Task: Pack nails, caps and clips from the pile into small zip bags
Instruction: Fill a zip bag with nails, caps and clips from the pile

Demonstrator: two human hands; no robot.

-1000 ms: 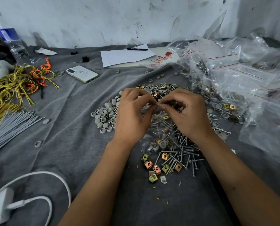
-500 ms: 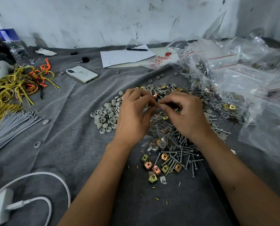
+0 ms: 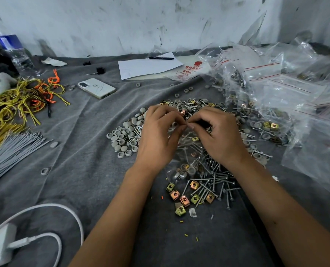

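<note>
Small zip bag [image 3: 187, 162], frame centre: hangs below left hand [image 3: 158, 135] and right hand [image 3: 218, 135], both pinching its top edge.

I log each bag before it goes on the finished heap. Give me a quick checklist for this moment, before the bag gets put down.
1. Both hands on the bag: ok. Left hand and right hand pinch the top of the bag.
2. Bag loaded: ok; nails, a clip and a cap show through it.
3. Zip sealed fully: cannot tell, fingers cover it.
4. Right count inside: cannot tell.
5. Heap of filled bags within reach on the right: ok.
6. Stock left in the pile: ok.
</note>
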